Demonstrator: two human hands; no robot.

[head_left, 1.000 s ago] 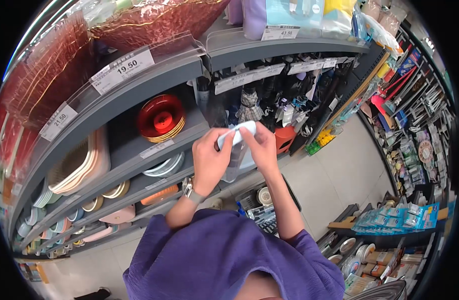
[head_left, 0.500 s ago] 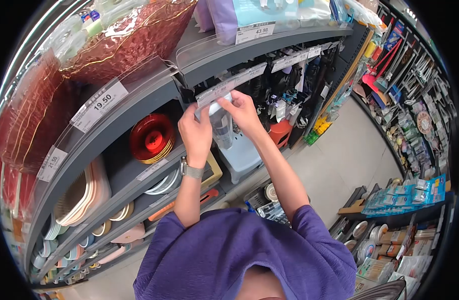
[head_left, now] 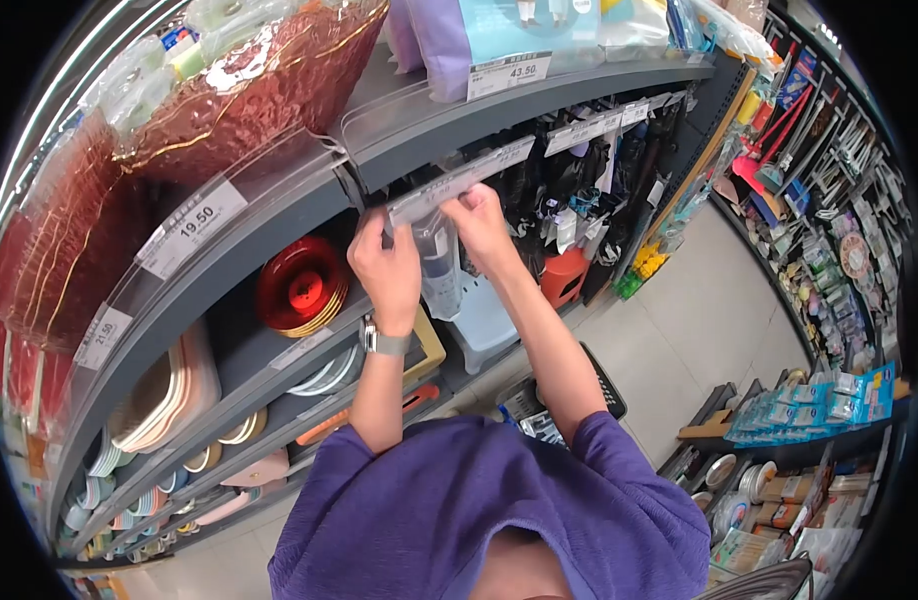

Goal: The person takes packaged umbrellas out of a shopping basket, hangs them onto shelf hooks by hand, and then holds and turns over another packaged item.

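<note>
Beneath a price-label strip (head_left: 464, 180) on the shelf front hangs a clear plastic package (head_left: 440, 275) with something greyish inside; its exact kind cannot be made out. My left hand (head_left: 386, 268) pinches the package's upper left edge, thumb and fingers closed. On the other side, my right hand (head_left: 482, 228) grips its upper right corner, fingertips close against the label strip. The strip hides the top of the package. Below and behind it is a light blue plastic stool (head_left: 487, 325).
Red bowls (head_left: 304, 285) sit on the shelf to the left, under large dark-red glass-like bowls (head_left: 249, 80). Dark bagged goods (head_left: 569, 190) hang to the right, above a red stool (head_left: 562, 275). A black basket (head_left: 604, 382) stands on the floor behind my right forearm.
Both hands have shifted slightly, with the package now hanging lower and its white top tucked behind the label strip. The view has turned a little, showing more of the basket.
</note>
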